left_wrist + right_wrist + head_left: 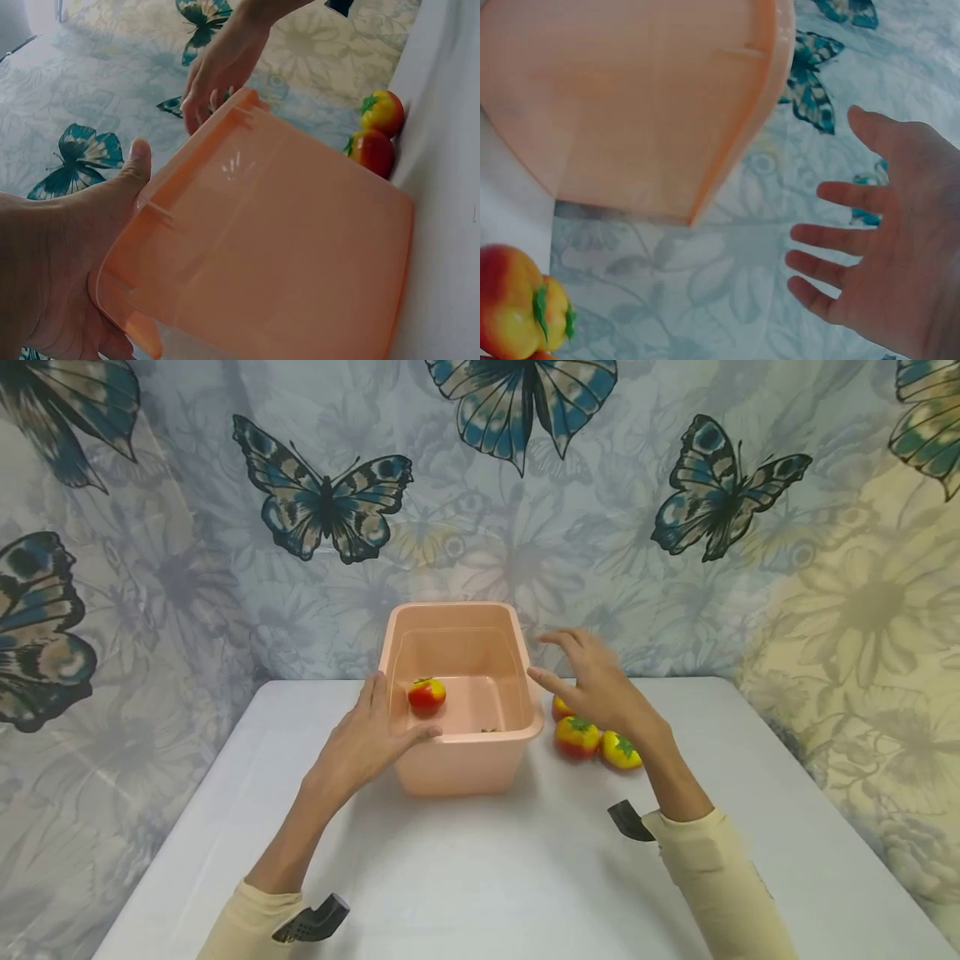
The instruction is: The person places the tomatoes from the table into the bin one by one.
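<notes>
A peach-coloured plastic bin [468, 764] stands on the table. My left hand [367, 739] rests at its near left corner, the fingers straight along the left side and the thumb across the front rim. In the left wrist view, the left hand [64, 247] is against the rim, thumb extended. Beyond the bin's right rim, my right hand [596, 685] is raised with spread fingers, apart from the bin and holding nothing. Inside the bin lies a red-and-yellow fruit with a green cap [427, 696]; a bit of green [489, 730] shows behind the front rim.
Several similar fruits [577, 737] lie on the table right of the bin, below my right hand; one is partly hidden by it. The white table [480, 877] ends at a butterfly-patterned backdrop [592, 602]. A dark device [311, 920] is strapped at each wrist.
</notes>
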Available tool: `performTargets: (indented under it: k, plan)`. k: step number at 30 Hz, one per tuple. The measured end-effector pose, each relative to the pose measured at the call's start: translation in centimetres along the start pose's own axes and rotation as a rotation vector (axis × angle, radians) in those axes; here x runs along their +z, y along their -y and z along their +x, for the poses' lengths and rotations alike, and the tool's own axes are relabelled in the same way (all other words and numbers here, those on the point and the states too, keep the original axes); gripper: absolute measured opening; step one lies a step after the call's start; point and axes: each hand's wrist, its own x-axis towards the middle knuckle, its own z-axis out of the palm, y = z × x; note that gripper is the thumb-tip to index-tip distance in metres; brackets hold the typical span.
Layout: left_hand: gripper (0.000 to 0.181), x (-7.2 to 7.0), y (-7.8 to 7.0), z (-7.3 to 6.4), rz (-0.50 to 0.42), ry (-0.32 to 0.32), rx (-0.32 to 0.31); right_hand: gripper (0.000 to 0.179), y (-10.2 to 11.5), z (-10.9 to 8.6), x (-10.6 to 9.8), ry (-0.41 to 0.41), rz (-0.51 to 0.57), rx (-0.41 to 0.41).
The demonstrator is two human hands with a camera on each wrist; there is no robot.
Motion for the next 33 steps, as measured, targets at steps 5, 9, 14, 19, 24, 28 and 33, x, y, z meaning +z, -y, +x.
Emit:
performTargets:
  k: [5, 9, 14, 19, 24, 28, 33]
  plan:
    - [0.130, -0.1, -0.1, -0.1, -0.026, 0.036, -0.054, 0.065, -0.5, -0.5, -0.8, -0.008, 0.004, 0.018]
    - [0.133, -0.2, -0.1, 0.0, -0.040, 0.064, -0.092, 0.066, -1.0, -0.8, -1.3, 0.020, -0.001, 0.051]
    - [0.134, -0.2, -0.2, 0.0, -0.047, 0.068, -0.100, 0.067, -1.8, -1.4, -2.2, 0.054, -0.013, 0.084]
    - [0.132, -0.1, -0.3, 0.1, -0.037, 0.053, -0.082, 0.072, -2.9, -2.2, -2.8, 0.089, -0.039, 0.141]
    - [0.130, -0.1, -0.3, 0.1, -0.044, 0.046, -0.078, 0.076, -3.7, -3.3, -3.5, 0.119, -0.080, 0.197]
    - [0.131, -0.1, -0.4, 0.1, -0.061, 0.061, -0.097, 0.076, -4.9, -4.3, -3.9, 0.139, -0.108, 0.209]
    - [0.132, -0.1, -0.4, 0.1, -0.055, 0.079, -0.106, 0.076, -6.1, -5.0, -4.4, 0.162, -0.121, 0.220]
